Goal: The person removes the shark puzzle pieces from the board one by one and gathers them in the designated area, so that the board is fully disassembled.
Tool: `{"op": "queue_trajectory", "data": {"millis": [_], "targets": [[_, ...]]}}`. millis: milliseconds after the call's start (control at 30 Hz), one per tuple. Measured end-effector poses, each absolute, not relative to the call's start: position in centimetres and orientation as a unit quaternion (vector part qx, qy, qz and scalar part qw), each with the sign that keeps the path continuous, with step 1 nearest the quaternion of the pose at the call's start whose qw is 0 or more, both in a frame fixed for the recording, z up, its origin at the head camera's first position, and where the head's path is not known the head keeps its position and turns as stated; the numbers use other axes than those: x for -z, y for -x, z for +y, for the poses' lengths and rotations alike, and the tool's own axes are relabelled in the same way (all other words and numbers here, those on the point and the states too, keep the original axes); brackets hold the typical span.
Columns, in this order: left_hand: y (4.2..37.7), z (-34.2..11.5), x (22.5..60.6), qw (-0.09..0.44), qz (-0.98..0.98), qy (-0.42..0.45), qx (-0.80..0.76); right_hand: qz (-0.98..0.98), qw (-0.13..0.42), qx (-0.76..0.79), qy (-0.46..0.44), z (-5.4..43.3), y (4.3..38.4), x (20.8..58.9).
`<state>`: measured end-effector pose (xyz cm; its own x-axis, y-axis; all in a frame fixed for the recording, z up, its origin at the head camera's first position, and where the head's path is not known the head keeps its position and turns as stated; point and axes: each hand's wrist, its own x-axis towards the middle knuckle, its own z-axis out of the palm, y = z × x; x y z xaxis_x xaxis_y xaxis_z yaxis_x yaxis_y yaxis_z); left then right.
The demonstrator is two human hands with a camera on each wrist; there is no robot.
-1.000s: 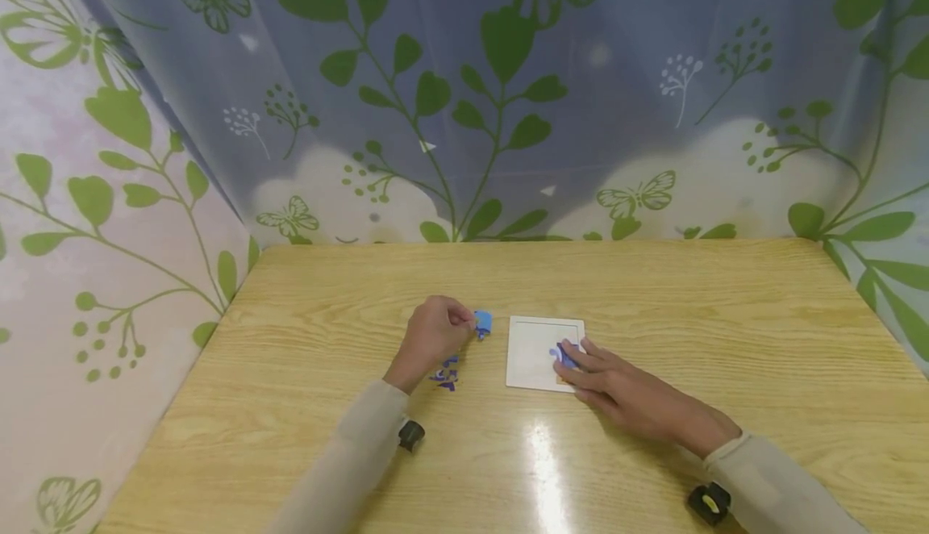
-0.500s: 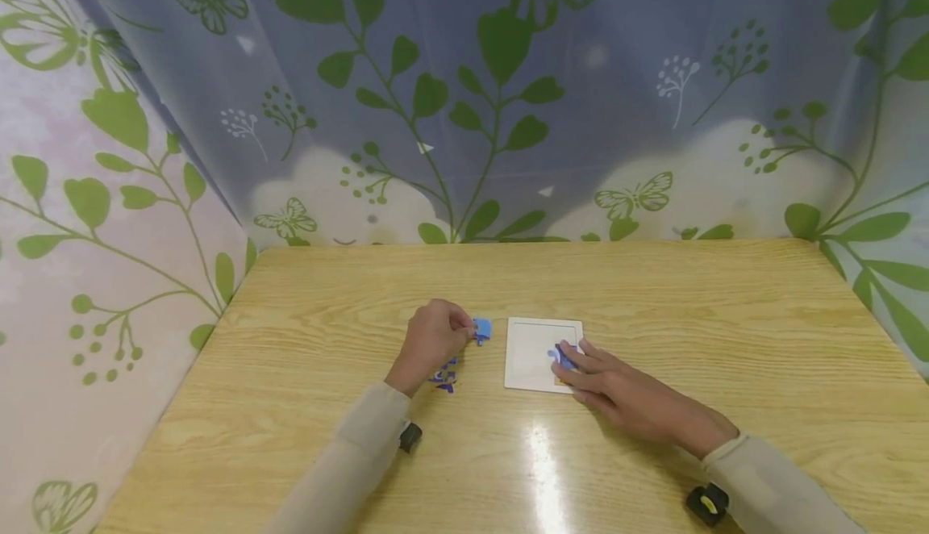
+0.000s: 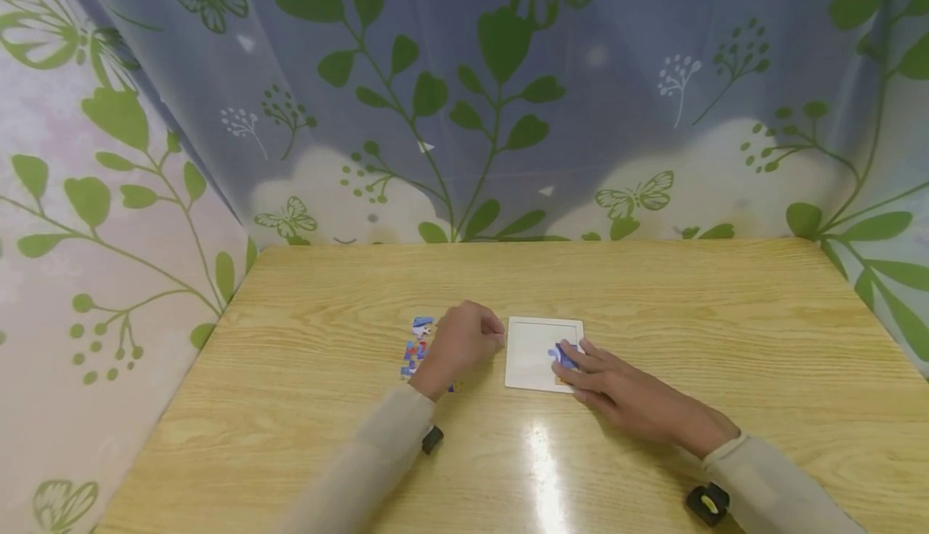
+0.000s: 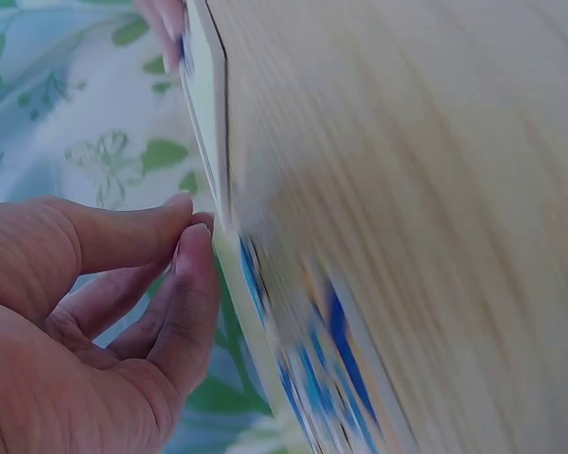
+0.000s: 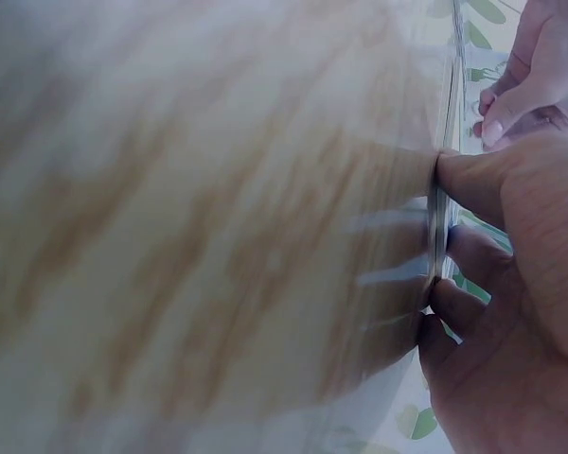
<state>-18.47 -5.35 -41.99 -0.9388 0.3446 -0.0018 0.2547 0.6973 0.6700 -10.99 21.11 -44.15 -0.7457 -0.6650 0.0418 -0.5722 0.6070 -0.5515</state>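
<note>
My left hand (image 3: 468,340) hovers at the left edge of a white puzzle tray (image 3: 526,356), thumb and forefinger tips pinched together. The small jigsaw piece in that pinch is hidden by the fingers. In the left wrist view, the left hand (image 4: 123,312) shows its thumb meeting the forefinger, with the other fingers curled behind. My right hand (image 3: 624,393) lies with extended fingers over the tray's right side, touching blue-and-white puzzle pieces (image 3: 562,354) set there. In the right wrist view, the right thumb (image 5: 473,180) and fingertips rest along the tray's edge.
Several loose jigsaw pieces (image 3: 412,369) lie left of the tray, partly covered by the left hand and forearm. The wooden table (image 3: 327,292) ends at a patterned curtain (image 3: 464,179) behind and at the left. Black wrist devices sit under both sleeves.
My left hand has moved right, toward the tray, uncovering loose pieces at its left. The light-blue piece seen at its fingertips before is out of sight. The right hand stays in place.
</note>
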Motion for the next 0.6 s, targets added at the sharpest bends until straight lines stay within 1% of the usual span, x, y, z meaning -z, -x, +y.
{"op": "queue_trajectory", "data": {"millis": [100, 300, 433, 600], "targets": [[18.1, -3.8, 42.1, 0.075, 0.916, -0.185, -0.348, 0.892, 0.083, 0.275, 0.348, 21.1, 11.0, 44.2], [17.6, -0.9, 42.6, 0.107, 0.917, -0.192, -0.332, 0.892, 0.082, 0.278, 0.348, 21.2, 11.0, 44.2], [17.6, 0.3, 42.7, 0.101, 0.920, -0.213, -0.312, 0.892, 0.089, 0.282, 0.343, 21.3, 10.9, 44.1], [17.8, 0.8, 42.9, 0.094, 0.924, -0.212, -0.305, 0.896, 0.089, 0.270, 0.340, 21.4, 10.9, 44.0]]}}
